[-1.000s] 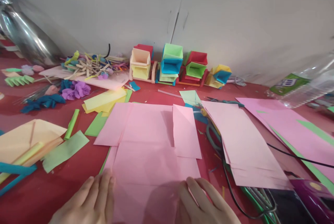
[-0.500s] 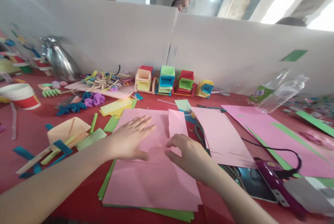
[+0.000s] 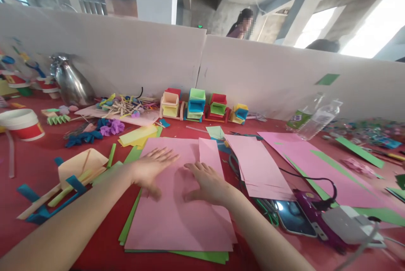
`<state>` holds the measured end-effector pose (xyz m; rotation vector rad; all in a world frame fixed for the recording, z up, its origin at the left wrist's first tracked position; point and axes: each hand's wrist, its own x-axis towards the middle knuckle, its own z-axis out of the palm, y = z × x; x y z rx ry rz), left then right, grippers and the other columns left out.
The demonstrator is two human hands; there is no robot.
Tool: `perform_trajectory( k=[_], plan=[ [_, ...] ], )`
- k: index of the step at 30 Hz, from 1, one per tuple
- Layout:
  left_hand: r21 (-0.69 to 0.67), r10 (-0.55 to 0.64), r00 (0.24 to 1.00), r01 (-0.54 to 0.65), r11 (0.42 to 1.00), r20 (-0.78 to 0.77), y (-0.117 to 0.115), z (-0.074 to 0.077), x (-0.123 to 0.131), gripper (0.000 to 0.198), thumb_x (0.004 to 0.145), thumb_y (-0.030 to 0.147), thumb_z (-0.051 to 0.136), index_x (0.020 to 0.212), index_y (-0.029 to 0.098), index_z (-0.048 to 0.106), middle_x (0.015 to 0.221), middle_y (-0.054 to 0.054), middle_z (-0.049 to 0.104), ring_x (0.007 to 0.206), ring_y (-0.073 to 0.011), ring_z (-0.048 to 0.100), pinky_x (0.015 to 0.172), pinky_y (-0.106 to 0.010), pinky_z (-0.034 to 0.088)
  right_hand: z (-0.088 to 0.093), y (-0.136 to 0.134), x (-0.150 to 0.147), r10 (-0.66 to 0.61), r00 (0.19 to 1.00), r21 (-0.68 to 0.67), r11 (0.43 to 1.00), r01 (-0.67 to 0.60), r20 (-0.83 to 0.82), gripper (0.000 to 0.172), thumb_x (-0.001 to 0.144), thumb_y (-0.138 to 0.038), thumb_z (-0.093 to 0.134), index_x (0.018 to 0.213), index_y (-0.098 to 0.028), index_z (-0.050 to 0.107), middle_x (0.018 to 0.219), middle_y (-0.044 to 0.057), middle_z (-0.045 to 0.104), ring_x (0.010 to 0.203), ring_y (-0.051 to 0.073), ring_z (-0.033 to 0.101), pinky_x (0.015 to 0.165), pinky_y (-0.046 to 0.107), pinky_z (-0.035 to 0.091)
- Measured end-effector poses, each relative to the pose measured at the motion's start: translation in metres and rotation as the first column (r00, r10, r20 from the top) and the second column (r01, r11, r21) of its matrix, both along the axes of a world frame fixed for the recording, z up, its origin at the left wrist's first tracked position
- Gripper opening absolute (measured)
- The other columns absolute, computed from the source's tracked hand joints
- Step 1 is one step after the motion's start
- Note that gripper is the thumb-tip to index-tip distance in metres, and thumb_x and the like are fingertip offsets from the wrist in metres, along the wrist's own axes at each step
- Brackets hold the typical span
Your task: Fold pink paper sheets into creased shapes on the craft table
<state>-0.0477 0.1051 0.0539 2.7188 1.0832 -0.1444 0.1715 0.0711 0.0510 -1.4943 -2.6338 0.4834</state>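
A large sheet of pink paper [image 3: 177,229] lies in front of me on top of green sheets [image 3: 202,256] whose edges stick out. My left hand [image 3: 153,170] rests over its upper left part, fingers spread and holding nothing. Right of it, my right hand [image 3: 205,182] is open too, palm down over the middle of the sheet. A smaller pink piece [image 3: 209,151] lies at the sheet's upper right, just beyond my right fingers. To the right is a stack of narrower pink sheets [image 3: 259,165].
Folded paper boxes [image 3: 196,104] stand along the white partition [image 3: 126,47]. At left are a paper cup [image 3: 22,125], a steel jug [image 3: 71,79] and paper strips [image 3: 68,186]. A phone [image 3: 295,218], a purple power strip [image 3: 311,212] and plastic bottles [image 3: 319,119] are at right.
My right hand has moved left over the pink sheet, and its fingers have straightened out. My left hand has shifted slightly left. The head view has tilted up and turned a little right.
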Motion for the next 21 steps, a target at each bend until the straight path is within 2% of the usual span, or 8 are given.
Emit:
perform_trajectory(
  k=[7, 9, 11, 12, 14, 16, 19, 21],
  plan=[
    [-0.084, 0.045, 0.998, -0.048, 0.995, -0.034, 0.002, -0.004, -0.021, 0.111, 0.049, 0.045, 0.072, 0.140, 0.021, 0.012, 0.146, -0.012, 0.004, 0.132, -0.0312, -0.001, 0.105, -0.048, 0.007, 0.005, -0.008, 0.026, 0.007, 1.000, -0.063, 0.998, -0.006, 0.017, 0.082, 0.063, -0.043, 0.068, 0.133, -0.023, 0.031, 0.117, 0.010, 0.047, 0.108, 0.026, 0.042, 0.091, 0.038, 0.035],
    [-0.101, 0.050, 0.999, -0.052, 0.994, -0.020, 0.001, -0.002, -0.028, 0.110, 0.049, 0.045, 0.072, 0.139, 0.022, 0.014, 0.146, -0.012, 0.006, 0.132, -0.0321, 0.000, 0.104, -0.049, 0.007, 0.009, -0.007, 0.032, -0.007, 1.000, -0.028, 1.000, 0.006, -0.003, 0.075, 0.064, -0.040, 0.067, 0.130, -0.023, 0.036, 0.116, 0.009, 0.049, 0.107, 0.025, 0.043, 0.090, 0.036, 0.036],
    [-0.104, 0.057, 0.998, -0.054, 0.993, 0.024, 0.000, 0.007, -0.027, 0.105, 0.052, 0.045, 0.071, 0.139, 0.022, 0.016, 0.146, -0.011, 0.008, 0.132, -0.0315, 0.002, 0.104, -0.048, 0.009, 0.016, 0.002, 0.035, -0.122, 0.992, 0.066, 0.990, 0.124, -0.043, 0.058, 0.073, -0.038, 0.060, 0.125, -0.021, 0.042, 0.114, 0.009, 0.052, 0.105, 0.024, 0.046, 0.087, 0.034, 0.038],
    [-0.095, 0.062, 0.996, -0.056, 0.994, 0.060, 0.000, 0.012, -0.022, 0.100, 0.056, 0.044, 0.069, 0.139, 0.022, 0.018, 0.146, -0.009, 0.010, 0.133, -0.0301, 0.005, 0.105, -0.047, 0.010, 0.019, 0.008, 0.036, -0.224, 0.973, 0.127, 0.965, 0.229, -0.059, 0.048, 0.078, -0.036, 0.053, 0.122, -0.019, 0.045, 0.113, 0.010, 0.053, 0.104, 0.023, 0.048, 0.085, 0.033, 0.038],
    [-0.044, 0.116, 0.983, -0.111, 0.993, 0.143, 0.000, 0.022, -0.004, 0.086, 0.066, 0.044, 0.062, 0.138, 0.020, 0.023, 0.145, -0.008, 0.016, 0.133, -0.0271, 0.011, 0.105, -0.044, 0.012, 0.023, 0.024, 0.036, -0.446, 0.894, 0.230, 0.867, 0.442, -0.034, 0.039, 0.084, -0.035, 0.044, 0.117, -0.015, 0.047, 0.108, 0.013, 0.057, 0.099, 0.025, 0.053, 0.080, 0.035, 0.040],
    [-0.037, 0.150, 0.968, -0.145, 0.989, 0.201, 0.001, 0.025, 0.019, 0.080, 0.068, 0.042, 0.061, 0.136, 0.016, 0.029, 0.142, -0.010, 0.025, 0.130, -0.0269, 0.022, 0.105, -0.041, 0.017, 0.022, 0.039, 0.034, -0.586, 0.809, 0.255, 0.791, 0.557, 0.053, 0.035, 0.082, -0.033, 0.047, 0.109, -0.012, 0.051, 0.101, 0.016, 0.060, 0.094, 0.029, 0.057, 0.074, 0.038, 0.041],
    [-0.063, 0.233, 0.917, -0.225, 0.972, 0.322, 0.004, 0.010, 0.047, 0.065, 0.072, 0.036, 0.058, 0.129, 0.014, 0.040, 0.136, -0.014, 0.038, 0.124, -0.0277, 0.034, 0.101, -0.041, 0.025, 0.010, 0.052, 0.033, -0.632, 0.773, 0.251, 0.759, 0.601, 0.060, 0.034, 0.079, -0.029, 0.049, 0.107, -0.009, 0.050, 0.090, 0.018, 0.063, 0.085, 0.030, 0.060, 0.068, 0.037, 0.041],
    [-0.077, 0.265, 0.848, -0.260, 0.963, 0.458, 0.006, -0.007, 0.056, 0.061, 0.074, 0.036, 0.056, 0.128, 0.014, 0.042, 0.136, -0.014, 0.038, 0.125, -0.0278, 0.032, 0.101, -0.041, 0.024, 0.001, 0.055, 0.037, -0.635, 0.772, 0.242, 0.751, 0.615, 0.009, 0.038, 0.077, -0.025, 0.050, 0.112, -0.011, 0.047, 0.087, 0.014, 0.064, 0.081, 0.027, 0.061, 0.066, 0.035, 0.042]
  ],
)
